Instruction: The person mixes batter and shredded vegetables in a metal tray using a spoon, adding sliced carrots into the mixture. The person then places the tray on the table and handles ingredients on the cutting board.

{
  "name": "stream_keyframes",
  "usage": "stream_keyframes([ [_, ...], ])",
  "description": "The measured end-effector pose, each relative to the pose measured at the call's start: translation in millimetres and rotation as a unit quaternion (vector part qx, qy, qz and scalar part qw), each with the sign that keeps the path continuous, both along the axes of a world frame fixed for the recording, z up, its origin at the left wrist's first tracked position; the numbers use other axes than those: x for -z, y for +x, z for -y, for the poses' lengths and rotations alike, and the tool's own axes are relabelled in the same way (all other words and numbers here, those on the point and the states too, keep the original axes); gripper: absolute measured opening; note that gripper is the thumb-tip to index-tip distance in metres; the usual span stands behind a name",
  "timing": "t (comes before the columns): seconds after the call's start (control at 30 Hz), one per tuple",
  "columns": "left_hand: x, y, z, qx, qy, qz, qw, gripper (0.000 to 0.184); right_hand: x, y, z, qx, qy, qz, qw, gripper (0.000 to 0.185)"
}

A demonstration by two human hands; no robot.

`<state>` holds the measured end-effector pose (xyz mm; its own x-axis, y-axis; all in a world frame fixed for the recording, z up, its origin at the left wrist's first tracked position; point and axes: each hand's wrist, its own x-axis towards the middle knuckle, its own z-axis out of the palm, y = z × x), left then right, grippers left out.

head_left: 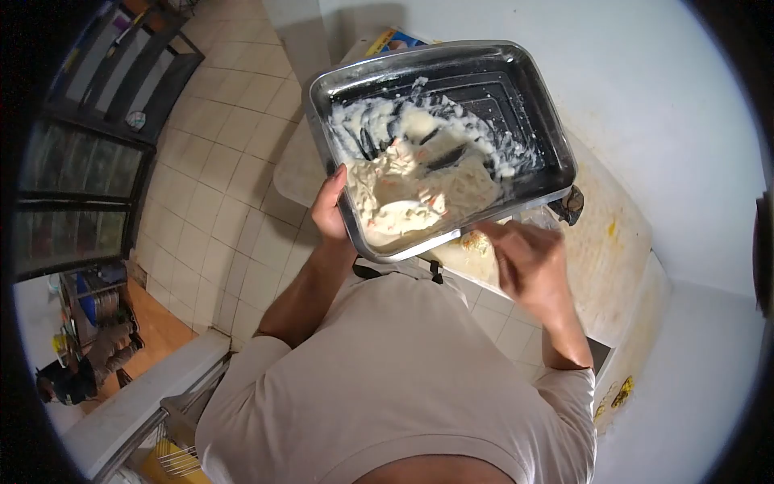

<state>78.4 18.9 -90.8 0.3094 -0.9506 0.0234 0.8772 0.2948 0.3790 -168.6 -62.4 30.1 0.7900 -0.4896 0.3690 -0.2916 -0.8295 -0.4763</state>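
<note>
My left hand (329, 208) grips the left rim of a deep rectangular metal tray (516, 105), thumb over the edge. The tray is held up off the counter and tilted toward me. A thick creamy white mixture (403, 206) with orange bits lies in its near left part, and white smears streak the middle. By the tray's near right edge is my right hand (528, 262), its fingers curled closed. Whatever those fingers hold, if anything, is hidden. Pale crumbly food (474, 242) shows just under the tray rim beside them.
Beneath the tray is a stained pale counter (609, 242) against a white wall, with a dark plastic bag (571, 206) on it. Dark shelving (89, 177) stands at left across the tiled floor (218, 153). A person (89, 367) is in the far lower left.
</note>
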Motion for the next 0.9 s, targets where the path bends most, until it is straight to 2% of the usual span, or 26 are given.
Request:
stream_keyframes([
  [0.03,-2,2,0,0.005,-0.006,0.002,1.0,0.06,-4,0,6,0.001,0.0,-0.01,1.0,0.03],
  [0.07,1,5,0,0.019,-0.026,-0.01,0.999,0.06,-1,2,13,0.025,-0.004,0.031,0.999,0.027],
  [0.17,10,13,0,0.052,-0.067,-0.044,0.995,0.06,-14,24,42,0.078,-0.002,0.019,0.997,0.026],
  [0.27,12,16,-2,0.063,-0.067,-0.061,0.994,0.058,-2,44,73,0.058,0.002,0.004,0.998,0.025],
  [0.4,8,19,-4,0.073,-0.057,-0.065,0.994,0.057,0,47,69,-0.018,0.169,-0.017,0.985,0.024],
  [0.5,11,19,-6,0.08,-0.073,-0.07,0.992,0.057,-2,37,56,-0.042,0.186,-0.004,0.982,0.024],
  [0.53,12,20,-4,0.08,-0.08,-0.068,0.991,0.057,-9,32,48,-0.013,0.188,-0.009,0.982,0.023],
  [0.63,12,19,-5,0.039,-0.022,-0.044,0.998,0.053,-15,15,36,-0.029,0.122,0.003,0.992,0.022],
  [0.73,10,17,-5,0.034,-0.016,-0.047,0.998,0.052,-23,2,22,-0.017,0.118,-0.012,0.993,0.021],
  [0.83,14,17,-4,0.052,-0.049,-0.063,0.995,0.057,-14,-1,14,-0.023,0.094,-0.003,0.995,0.024],
  [0.9,6,12,-2,0.021,-0.017,-0.056,0.998,0.057,-6,2,11,-0.012,0.065,-0.015,0.998,0.025],
])
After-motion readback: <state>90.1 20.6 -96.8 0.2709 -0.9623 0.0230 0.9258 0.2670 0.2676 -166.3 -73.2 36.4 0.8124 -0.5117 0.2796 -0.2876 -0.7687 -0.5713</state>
